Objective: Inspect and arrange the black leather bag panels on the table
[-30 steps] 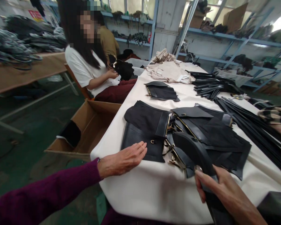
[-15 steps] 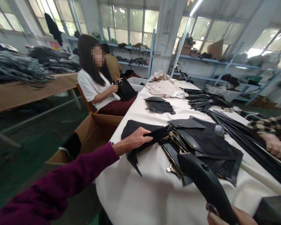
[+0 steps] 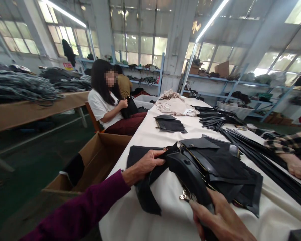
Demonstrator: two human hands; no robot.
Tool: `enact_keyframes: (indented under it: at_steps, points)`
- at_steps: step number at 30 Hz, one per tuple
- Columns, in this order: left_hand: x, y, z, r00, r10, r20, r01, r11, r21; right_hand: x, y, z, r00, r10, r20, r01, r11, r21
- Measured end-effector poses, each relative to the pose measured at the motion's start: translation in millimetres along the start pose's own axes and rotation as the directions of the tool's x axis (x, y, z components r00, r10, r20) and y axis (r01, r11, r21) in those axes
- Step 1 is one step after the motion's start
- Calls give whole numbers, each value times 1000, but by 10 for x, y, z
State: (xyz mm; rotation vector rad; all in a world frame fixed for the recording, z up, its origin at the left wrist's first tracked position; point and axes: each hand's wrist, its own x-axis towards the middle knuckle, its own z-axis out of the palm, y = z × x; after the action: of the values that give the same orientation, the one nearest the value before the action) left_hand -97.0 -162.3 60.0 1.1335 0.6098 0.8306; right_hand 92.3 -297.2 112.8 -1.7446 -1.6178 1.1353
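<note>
The left hand [image 3: 146,164] pinches a black flap [image 3: 150,197] and the right hand [image 3: 222,221] is closed round a black strap [image 3: 190,177], both just over the table's [image 3: 163,224] near end, likely being fitted together, which needs their ends lined up.

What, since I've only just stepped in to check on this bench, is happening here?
A person in a purple sleeve works at a white-covered table. Their left hand pinches a black leather panel that droops toward the table edge; their right hand clasps a curved black leather piece. A pile of black leather parts with gold fittings lies just beyond. A seated co-worker handles a dark item, and another person's hand rests beside long black straps.
</note>
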Motion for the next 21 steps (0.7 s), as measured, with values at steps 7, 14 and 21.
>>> enact_keyframes:
  at_steps: [7, 14, 21]
  points:
    - [-71, -153, 100, 995, -64, -77, 57, 994, -92, 236, -24, -167, 989, -126, -84, 124, 992, -21]
    - [29, -152, 87, 993, -29, -112, 9, 985, -171, -14, 53, -133, 999, 26, -23, -27, 998, -60]
    - [-118, -217, 262, 994, 111, 16, -113, 987, 111, 211, -33, -47, 993, -101, -63, 102, 995, 8]
